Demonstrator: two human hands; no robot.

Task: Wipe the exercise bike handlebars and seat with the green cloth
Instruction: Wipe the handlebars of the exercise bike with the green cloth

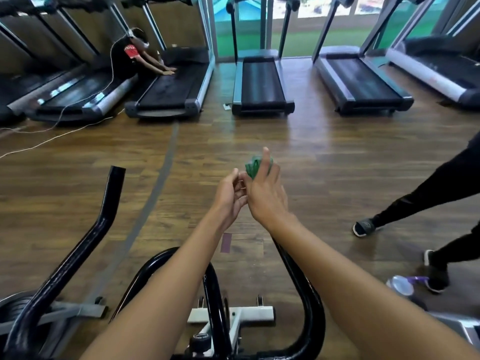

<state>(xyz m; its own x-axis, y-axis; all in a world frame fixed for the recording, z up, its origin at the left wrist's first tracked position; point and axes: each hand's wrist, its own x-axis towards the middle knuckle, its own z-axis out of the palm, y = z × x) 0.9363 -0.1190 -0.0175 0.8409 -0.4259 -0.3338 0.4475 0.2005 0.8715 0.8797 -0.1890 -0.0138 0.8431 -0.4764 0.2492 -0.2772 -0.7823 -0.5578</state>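
Head view: cloth bunched in hand above the bike.
Handlebars (pixel 306 294) loop black below both forearms; right hand (pixel 265 193) curls around the balled cloth (pixel 253 166), left hand (pixel 230 197) beside it, fingers loosely bent, holding nothing. Cloth looks soft, light; grip anywhere.
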